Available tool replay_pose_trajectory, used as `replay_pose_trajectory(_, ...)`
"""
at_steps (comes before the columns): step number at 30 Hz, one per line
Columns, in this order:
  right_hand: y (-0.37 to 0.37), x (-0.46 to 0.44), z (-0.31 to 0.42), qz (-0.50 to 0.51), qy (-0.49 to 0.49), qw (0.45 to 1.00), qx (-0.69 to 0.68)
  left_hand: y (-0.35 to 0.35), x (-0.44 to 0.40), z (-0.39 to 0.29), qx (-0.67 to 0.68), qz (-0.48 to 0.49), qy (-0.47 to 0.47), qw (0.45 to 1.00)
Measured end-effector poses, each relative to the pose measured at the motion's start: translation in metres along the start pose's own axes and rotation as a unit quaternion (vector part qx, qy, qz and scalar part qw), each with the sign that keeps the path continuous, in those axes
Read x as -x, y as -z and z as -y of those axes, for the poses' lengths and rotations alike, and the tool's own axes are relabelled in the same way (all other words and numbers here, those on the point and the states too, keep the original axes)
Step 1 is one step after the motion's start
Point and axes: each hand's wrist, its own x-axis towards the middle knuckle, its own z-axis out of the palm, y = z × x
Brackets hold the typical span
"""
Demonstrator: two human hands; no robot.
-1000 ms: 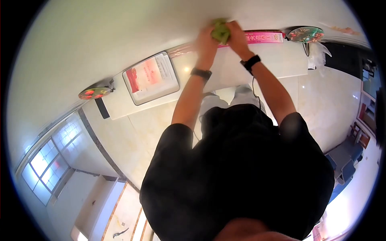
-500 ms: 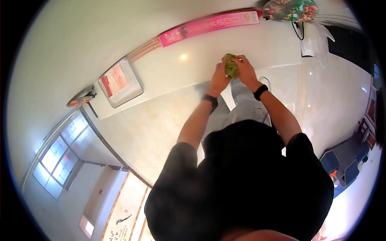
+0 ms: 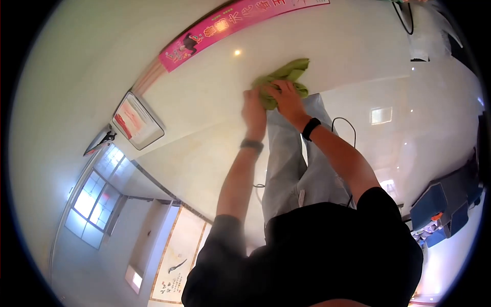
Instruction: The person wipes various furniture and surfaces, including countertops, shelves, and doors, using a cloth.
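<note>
A green cloth [image 3: 295,68] is bunched between my two hands, with one loose end sticking out to the upper right. My left hand [image 3: 252,113] grips its left side; the fingertips are partly hidden behind the fabric and a little blurred. From the right, my right hand [image 3: 290,104] has its fingers curled into the middle of the bundle. Both hands are over the front part of a pale glossy tabletop [image 3: 204,94].
A long pink box [image 3: 220,29] lies along the back of the tabletop, with thin sticks beside its left end. Farther left is a clear-lidded container [image 3: 139,122] with a red and white label. Blue chairs [image 3: 442,202] stand at the right.
The cloth has gone from a compact wad to a looser bundle with an end spread out. My hands appear farther left in view, and the camera view has shifted.
</note>
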Motion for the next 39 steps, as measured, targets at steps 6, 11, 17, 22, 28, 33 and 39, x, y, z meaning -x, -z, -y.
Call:
replay_pose_trajectory(6,0.016,-0.038,-0.013,-0.008,0.095,0.993,-0.063,0.020,-0.037,-0.009,-0.065,0.002,-0.033,0.997)
replay_pose_trajectory(11,0.065,-0.071,-0.044,-0.078,0.074,0.994,0.026,0.009,-0.085,-0.073,-0.010,-0.039,-0.083,0.996)
replay_pose_trajectory(17,0.149,-0.062,-0.108,-0.142,0.011,0.983,0.120,-0.040,-0.110,-0.182,0.041,-0.035,-0.148,0.988)
replay_pose_trajectory(22,0.173,-0.019,-0.130,-0.101,-0.038,0.986,0.130,-0.069,-0.071,-0.203,0.115,0.009,-0.155,0.981)
replay_pose_trajectory(28,0.130,0.023,-0.100,0.007,-0.008,0.997,0.070,-0.058,-0.010,-0.136,0.151,0.075,-0.087,0.982)
replay_pose_trajectory(33,0.063,0.018,-0.060,0.082,0.033,0.996,0.029,-0.030,0.016,-0.058,0.103,0.080,-0.016,0.991)
replay_pose_trajectory(39,0.026,-0.047,-0.022,0.089,0.085,0.992,-0.025,0.005,-0.022,-0.012,0.040,-0.012,-0.018,0.999)
